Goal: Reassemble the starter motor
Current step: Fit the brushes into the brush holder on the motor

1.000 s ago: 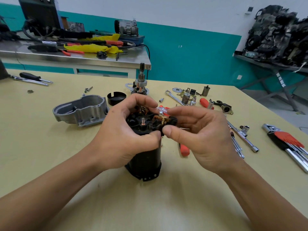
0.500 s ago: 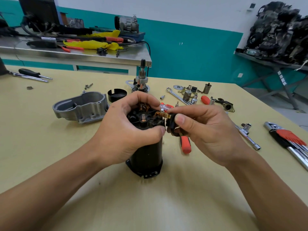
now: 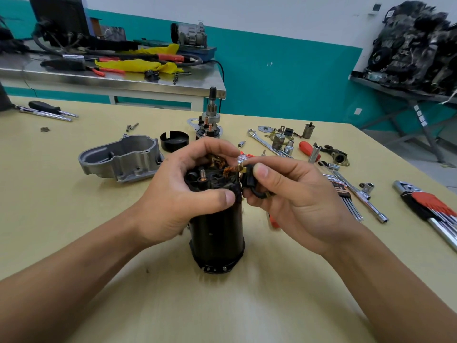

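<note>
The black cylindrical starter motor body (image 3: 217, 233) stands upright on the yellow table (image 3: 74, 219) in front of me. My left hand (image 3: 183, 194) grips its top end, thumb and fingers curled round the rim where copper brush parts and a small stud show. My right hand (image 3: 291, 194) pinches a small black part with a brass terminal (image 3: 248, 178) at the right edge of the motor's top. An aluminium end housing (image 3: 121, 158) lies behind to the left. The black end cap (image 3: 174, 141) and the pinion shaft assembly (image 3: 210, 122) stand further back.
Wrenches, sockets, a red-handled screwdriver (image 3: 305, 148) and small parts are scattered at the back right. A hex key set (image 3: 430, 206) lies at the far right, more keys (image 3: 346, 196) beside my right hand. A steel bench (image 3: 111, 78) with tools stands behind.
My right hand has shifted its hold from the brass terminal on top to a small black part at the motor's right rim. The left hand keeps its grip on the motor top.
</note>
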